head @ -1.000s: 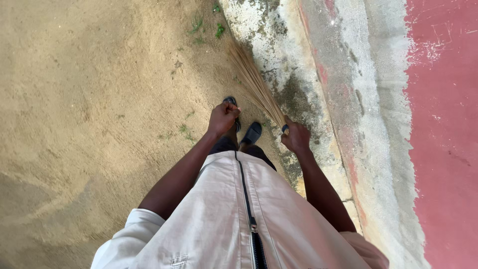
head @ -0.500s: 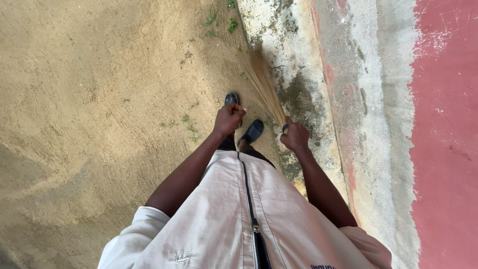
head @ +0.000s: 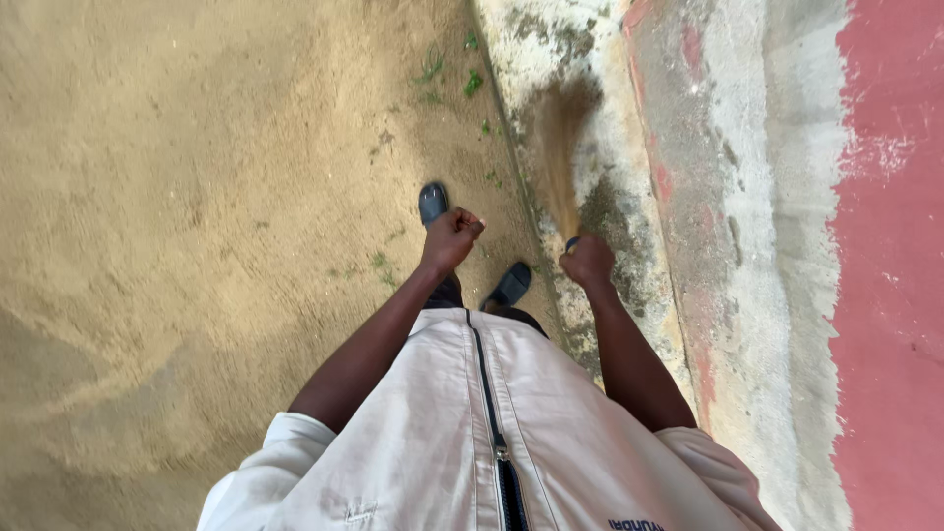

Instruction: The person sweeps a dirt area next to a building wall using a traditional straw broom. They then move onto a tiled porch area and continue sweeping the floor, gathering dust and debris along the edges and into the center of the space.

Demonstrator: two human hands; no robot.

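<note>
Broom (head: 562,157) of loose straw-coloured bristles is held in the right hand (head: 588,262), which is closed in a fist about its bound end; the bristles fan away from the fist, up the frame and ahead of the person, so the long axis runs forward from the grip, tilted slightly left; the tips are blurred over the weathered concrete edging (head: 629,197) where it meets the sandy ground (head: 197,197). Left hand (head: 450,239) is curled into a loose fist, holds nothing visible, and hangs apart from the broom, to its left, above the dark sandals (head: 433,202); the right hand is plainly the nearer, being the one gripping. Small green weeds (head: 431,71) lie ahead on the sand, left of the bristle tips; red-painted surface (head: 890,295) runs along the far right; pale zipped jacket (head: 472,433) fills the lower frame.
</note>
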